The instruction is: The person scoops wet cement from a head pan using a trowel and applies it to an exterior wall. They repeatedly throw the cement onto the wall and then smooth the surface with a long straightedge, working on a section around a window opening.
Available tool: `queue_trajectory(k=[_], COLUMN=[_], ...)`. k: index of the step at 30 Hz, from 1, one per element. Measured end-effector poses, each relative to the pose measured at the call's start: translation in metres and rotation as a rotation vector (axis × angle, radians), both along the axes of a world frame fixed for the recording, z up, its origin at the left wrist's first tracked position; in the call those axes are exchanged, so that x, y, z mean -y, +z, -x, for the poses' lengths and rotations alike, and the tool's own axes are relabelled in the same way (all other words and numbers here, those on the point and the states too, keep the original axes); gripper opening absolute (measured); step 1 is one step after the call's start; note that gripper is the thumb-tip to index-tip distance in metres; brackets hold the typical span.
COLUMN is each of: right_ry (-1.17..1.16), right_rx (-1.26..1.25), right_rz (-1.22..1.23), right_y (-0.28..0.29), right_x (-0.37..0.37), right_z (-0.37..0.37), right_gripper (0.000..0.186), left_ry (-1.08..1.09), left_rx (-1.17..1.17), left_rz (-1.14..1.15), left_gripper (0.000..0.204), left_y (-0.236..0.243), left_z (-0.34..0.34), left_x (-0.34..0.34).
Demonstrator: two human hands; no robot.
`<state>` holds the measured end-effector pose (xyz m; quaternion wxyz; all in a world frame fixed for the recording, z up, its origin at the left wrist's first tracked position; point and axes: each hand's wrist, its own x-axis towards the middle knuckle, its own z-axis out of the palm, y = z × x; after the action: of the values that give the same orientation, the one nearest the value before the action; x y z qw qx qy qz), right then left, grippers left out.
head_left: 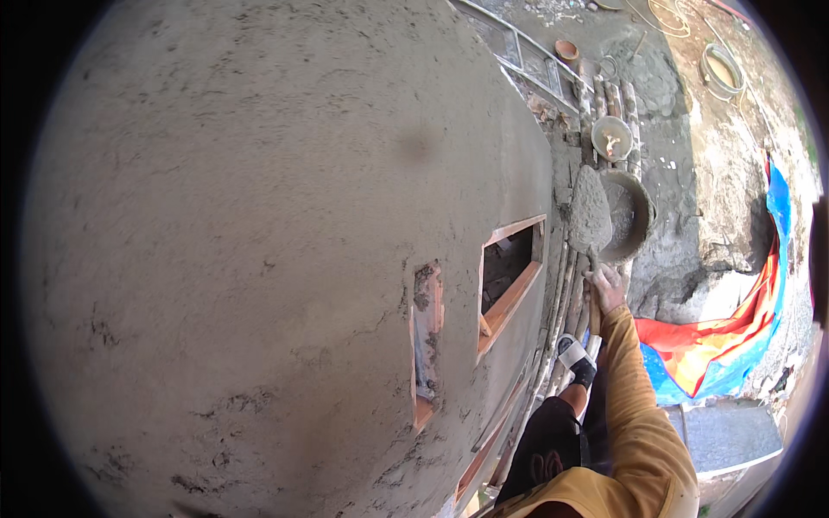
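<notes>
My right hand [610, 287], at the end of a yellow sleeve, is closed round the handle of a trowel. A thick heap of wet grey mortar [591, 207] covers the trowel's blade, which points away from me. The blade overlaps the left side of a round mortar basin [646, 207] and hides part of it. Grey mortar coats the inside of this basin. To the left rises a large wall [285, 216] of damp grey plaster, smooth in places and rough in others. My left hand does not show.
Bamboo poles [561, 298] run beneath my foot as a narrow platform. Beyond the basin stand a small pail [612, 138], a clay-coloured pot [566, 50] and a ladder [531, 60]. The wall holds a wood-framed opening [511, 324]. An orange and blue tarp [717, 345] lies lower right.
</notes>
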<state>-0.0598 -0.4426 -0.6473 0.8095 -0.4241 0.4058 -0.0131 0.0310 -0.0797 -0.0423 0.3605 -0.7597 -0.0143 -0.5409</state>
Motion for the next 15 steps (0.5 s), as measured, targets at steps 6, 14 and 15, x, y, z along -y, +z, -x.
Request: queue_trajectory(k=[6, 14, 15], right_ry=[-0.584, -1.126, -1.02], right_rx=[0.363, 0.207, 0.253], right_rz=[0.069, 0.828, 0.816], right_y=[0.228, 0.363, 0.372], right_x=[0.011, 0.019, 0.001], right_z=[-0.026, -0.148, -0.169], right_gripper=[0.023, 0.03, 0.028], left_ry=[-0.188, -0.346, -0.356], left_rx=[0.007, -0.065, -0.055], left_rz=[-0.06, 0.052, 0.05], left_gripper=[0.07, 0.068, 0.066], left_y=[0.023, 0.024, 0.025], left_z=[0.011, 0.017, 0.014], left_x=[-0.054, -0.06, -0.057])
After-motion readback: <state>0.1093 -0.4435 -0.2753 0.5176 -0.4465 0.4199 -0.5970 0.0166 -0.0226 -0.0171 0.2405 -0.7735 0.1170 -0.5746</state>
